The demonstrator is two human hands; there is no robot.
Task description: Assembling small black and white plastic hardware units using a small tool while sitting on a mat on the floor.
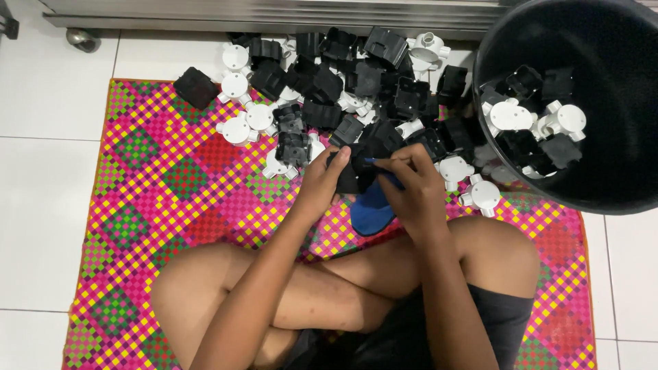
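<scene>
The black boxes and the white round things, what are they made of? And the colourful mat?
The black boxes look like matte moulded plastic: crisp, identical shapes, little shine. The white round things seem to be smooth plastic too, with a slight gloss. The colourful mat looks woven from thin strips, probably plastic, judging by its checkered weave, though that is uncertain.

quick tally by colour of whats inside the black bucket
white round boxes: 2
black boxes: at least 4, heaped together in shadow, so the edges are hard to separate
total in the bucket: at least 6
</scene>
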